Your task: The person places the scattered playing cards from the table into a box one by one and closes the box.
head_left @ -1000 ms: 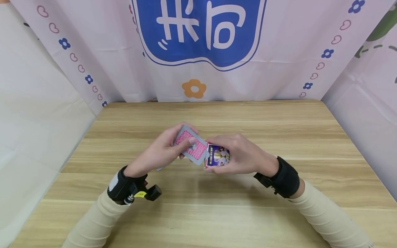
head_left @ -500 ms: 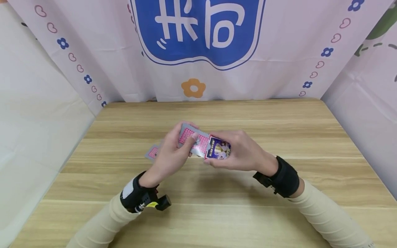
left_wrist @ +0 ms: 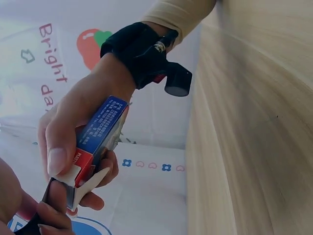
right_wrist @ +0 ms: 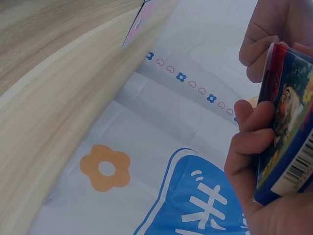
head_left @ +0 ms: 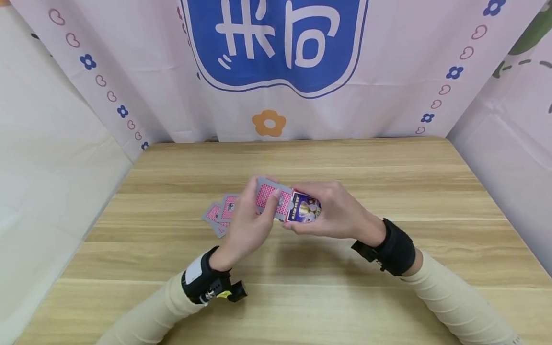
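In the head view my left hand (head_left: 252,223) pinches pink-backed playing cards (head_left: 266,195), its thumb lying on top of them. Their right end meets the mouth of a small blue and red card box (head_left: 304,208). My right hand (head_left: 338,211) grips that box from the far and near sides. How deep the cards reach inside is hidden. In the left wrist view the box (left_wrist: 100,129) shows its printed side, and a pale flap (left_wrist: 90,188) stands out at its end. The right wrist view shows the box's picture face (right_wrist: 288,112) with right-hand fingers (right_wrist: 252,142) bent against it.
Several loose playing cards (head_left: 215,212) lie face down on the wooden table (head_left: 172,177), just left of my left hand and partly behind it. A printed curtain (head_left: 233,115) hangs along the far edge, and pale cloths stand at both sides.
My left hand has moved right, and its cards have swung from a tilt into line with the box. More loose cards show on the table. The right hand has barely shifted.
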Demonstrator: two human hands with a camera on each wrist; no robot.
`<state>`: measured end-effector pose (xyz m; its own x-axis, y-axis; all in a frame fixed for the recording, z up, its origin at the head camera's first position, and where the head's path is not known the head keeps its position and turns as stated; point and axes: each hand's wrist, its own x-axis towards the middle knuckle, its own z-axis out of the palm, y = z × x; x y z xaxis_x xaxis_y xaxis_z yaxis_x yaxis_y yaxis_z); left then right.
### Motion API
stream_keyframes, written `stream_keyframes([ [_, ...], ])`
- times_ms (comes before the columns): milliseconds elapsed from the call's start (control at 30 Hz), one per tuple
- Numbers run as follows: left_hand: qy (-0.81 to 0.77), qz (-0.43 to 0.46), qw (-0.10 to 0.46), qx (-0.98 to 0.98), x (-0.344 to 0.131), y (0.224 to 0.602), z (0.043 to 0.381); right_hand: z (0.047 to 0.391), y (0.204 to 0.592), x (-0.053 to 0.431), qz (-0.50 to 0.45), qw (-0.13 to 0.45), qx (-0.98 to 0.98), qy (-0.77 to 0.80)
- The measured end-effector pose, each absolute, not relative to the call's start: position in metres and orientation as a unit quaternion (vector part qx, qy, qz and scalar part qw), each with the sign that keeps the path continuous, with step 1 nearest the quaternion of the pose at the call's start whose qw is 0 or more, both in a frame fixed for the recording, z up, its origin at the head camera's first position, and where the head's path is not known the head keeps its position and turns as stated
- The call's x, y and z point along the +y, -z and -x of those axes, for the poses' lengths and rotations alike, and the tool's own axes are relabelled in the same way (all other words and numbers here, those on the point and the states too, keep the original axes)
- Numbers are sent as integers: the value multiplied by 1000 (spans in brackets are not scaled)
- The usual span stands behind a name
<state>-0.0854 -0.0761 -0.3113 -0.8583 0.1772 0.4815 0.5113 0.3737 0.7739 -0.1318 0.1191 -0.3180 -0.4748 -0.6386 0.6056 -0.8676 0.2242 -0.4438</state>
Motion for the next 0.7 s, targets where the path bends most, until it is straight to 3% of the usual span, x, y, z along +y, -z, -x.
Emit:
stream_keyframes([
  [100, 512, 205, 113, -827, -82, 315, 91, 132, 319, 121, -492, 153, -771, -373],
  [267, 547, 184, -75, -814, -105, 303, 105, 137, 315, 128, -500, 162, -768, -365],
  [367, 552, 203, -137, -797, -115, 298, 111, 139, 311, 131, -509, 160, -761, -368],
  [467, 540, 254, -126, -793, -115, 300, 112, 138, 310, 133, -517, 155, -754, -374],
  [700, 526, 278, -2, -804, -102, 312, 108, 138, 308, 133, -514, 162, -750, -383],
])
